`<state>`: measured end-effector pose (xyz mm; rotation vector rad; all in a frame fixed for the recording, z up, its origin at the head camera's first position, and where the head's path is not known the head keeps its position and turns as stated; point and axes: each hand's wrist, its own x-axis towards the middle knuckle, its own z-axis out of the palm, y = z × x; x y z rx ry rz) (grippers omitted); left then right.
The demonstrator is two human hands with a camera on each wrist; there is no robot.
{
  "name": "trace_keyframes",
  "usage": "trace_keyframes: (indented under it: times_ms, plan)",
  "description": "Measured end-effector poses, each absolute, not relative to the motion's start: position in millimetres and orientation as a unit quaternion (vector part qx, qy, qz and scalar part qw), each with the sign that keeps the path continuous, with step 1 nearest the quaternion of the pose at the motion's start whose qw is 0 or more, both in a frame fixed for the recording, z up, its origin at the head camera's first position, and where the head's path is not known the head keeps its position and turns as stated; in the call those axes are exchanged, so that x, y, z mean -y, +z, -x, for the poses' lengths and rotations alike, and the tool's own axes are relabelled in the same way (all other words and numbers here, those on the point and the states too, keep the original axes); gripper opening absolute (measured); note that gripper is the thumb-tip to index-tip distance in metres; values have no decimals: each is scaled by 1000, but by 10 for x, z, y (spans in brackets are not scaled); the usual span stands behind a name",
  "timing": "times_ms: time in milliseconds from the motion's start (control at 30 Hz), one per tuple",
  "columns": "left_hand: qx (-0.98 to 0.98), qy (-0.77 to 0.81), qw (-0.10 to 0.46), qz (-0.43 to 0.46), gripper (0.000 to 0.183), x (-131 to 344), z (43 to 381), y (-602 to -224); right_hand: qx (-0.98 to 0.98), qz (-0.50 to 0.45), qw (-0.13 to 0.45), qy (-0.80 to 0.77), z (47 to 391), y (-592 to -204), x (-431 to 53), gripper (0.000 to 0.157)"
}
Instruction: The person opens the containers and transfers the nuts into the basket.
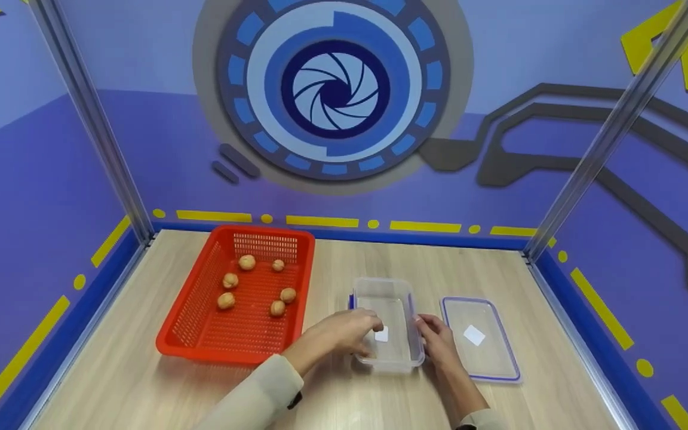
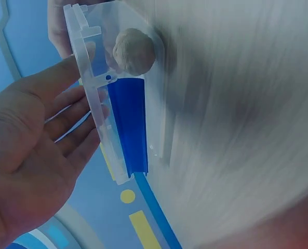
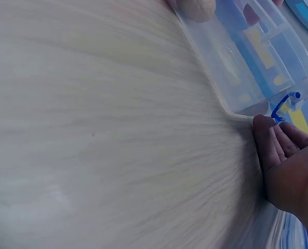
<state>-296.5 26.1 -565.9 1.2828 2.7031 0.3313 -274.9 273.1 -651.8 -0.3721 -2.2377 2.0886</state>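
A clear plastic food container [image 1: 401, 286] with a blue clip stands uncovered on the table. My left hand [image 1: 347, 330] reaches over its near left side. In the left wrist view its fingers extend across the rim, loosely spread, with a walnut [image 2: 134, 52] apart from them at the bottom of the container. The same walnut is hidden behind the hand in the head view. My right hand [image 1: 441, 343] is at the container's right side. In the right wrist view its fairly straight fingers [image 3: 268, 140] touch the outside of a lower corner.
A red plastic basket [image 1: 242, 340] on the left holds several walnuts [image 1: 247, 262], spread over its floor. To the right of the container a clear lid [image 1: 493, 358] with a blue seal lies flat. Decorated panels [image 1: 344, 203] and metal posts [image 1: 601, 143] enclose the table.
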Motion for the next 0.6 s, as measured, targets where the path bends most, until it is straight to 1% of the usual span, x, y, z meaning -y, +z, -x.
trace_keyframes:
  times_ms: [167,333,600]
  plan:
    - [-899,77,43,-428,46,-311,2964,-5661,729,123,25,673,2733,-6519,-2758,48]
    - [-902,45,16,-428,39,-358,2962,-5703,727,120,37,675,2742,-6562,-2771,45]
    - [-911,10,23,-412,36,-400,2953,-5683,725,118,39,678,2770,-6566,-2757,44]
